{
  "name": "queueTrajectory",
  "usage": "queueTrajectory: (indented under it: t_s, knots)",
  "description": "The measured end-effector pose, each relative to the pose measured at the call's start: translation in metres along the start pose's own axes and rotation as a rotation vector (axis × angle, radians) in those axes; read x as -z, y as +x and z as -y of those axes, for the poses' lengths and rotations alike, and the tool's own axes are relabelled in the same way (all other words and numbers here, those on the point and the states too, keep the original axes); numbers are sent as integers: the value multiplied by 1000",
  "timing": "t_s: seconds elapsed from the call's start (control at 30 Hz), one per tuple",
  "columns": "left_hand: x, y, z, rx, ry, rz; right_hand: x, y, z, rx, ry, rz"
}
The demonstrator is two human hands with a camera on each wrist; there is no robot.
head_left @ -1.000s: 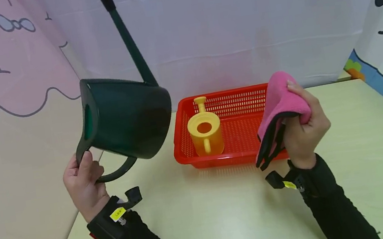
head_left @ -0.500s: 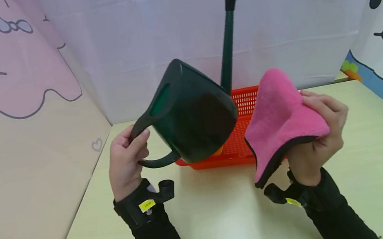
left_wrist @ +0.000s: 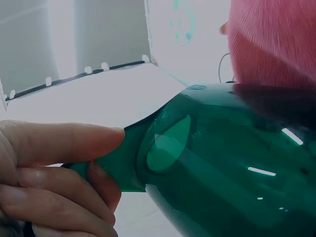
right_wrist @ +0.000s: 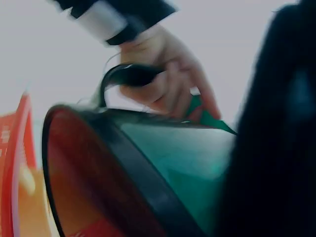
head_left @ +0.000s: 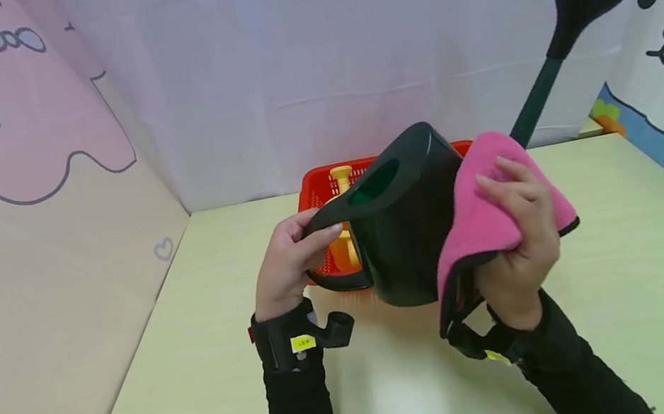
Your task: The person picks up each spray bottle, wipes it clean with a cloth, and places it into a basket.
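Note:
A dark green watering can is held up above the table, its long spout and black rose pointing up and to the right. My left hand grips the top of its handle, thumb and fingers round it, as the left wrist view also shows. In my right hand is a pink cloth with black edging, which overlaps the can's right side near the spout's base. The left wrist view has the cloth close over the green can body. Part of the right hand's grip is hidden by the cloth.
Behind the can, a red plastic basket stands at the back of the pale table. A small yellow watering can sits in it, partly covered by the green one. White and cartoon-printed curtains enclose the back and sides.
My left hand has carried the green watering can rightward, tipping its spout to the right. The pink cloth spread out, then came against the can's side in view. The can now covers much of the basket.

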State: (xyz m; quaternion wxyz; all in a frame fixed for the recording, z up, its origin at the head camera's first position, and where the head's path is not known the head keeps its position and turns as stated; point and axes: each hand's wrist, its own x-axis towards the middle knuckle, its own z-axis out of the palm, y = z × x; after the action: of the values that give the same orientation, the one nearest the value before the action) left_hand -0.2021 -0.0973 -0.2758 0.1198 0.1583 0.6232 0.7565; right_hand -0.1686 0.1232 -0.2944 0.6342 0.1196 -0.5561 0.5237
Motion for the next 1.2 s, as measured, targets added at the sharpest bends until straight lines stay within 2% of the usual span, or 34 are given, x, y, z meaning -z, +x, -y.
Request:
queueTrajectory:
  t_s: [0.13,0.3,0.43,0.53,0.67,0.8,0.87,1.0,1.1,1.2]
  knots:
    - [0,0,-1,26,-24,-8,1,-3,1,66,-98,246]
    - [8,0,-1,-23,-198,14,5,-1,1,137,-142,545]
    - [12,-2,0,-79,-283,47,7,2,-6,157,-168,662]
    - [12,-3,0,-82,-274,53,8,3,-10,136,-211,694]
    - [10,-4,-1,-65,-233,47,7,2,-14,113,-281,691]
    - [7,-6,-2,-56,-187,53,5,1,-18,95,-283,679]
    - [5,-8,-3,-56,-168,55,4,-1,-20,113,-285,668]
    - [1,-12,-6,-58,-149,42,0,-10,-17,210,-320,620]
    - [-2,-15,-7,-60,-139,36,-3,-21,-10,324,-380,574]
    - [-5,-16,-8,-59,-126,44,-6,-34,-3,473,-462,539]
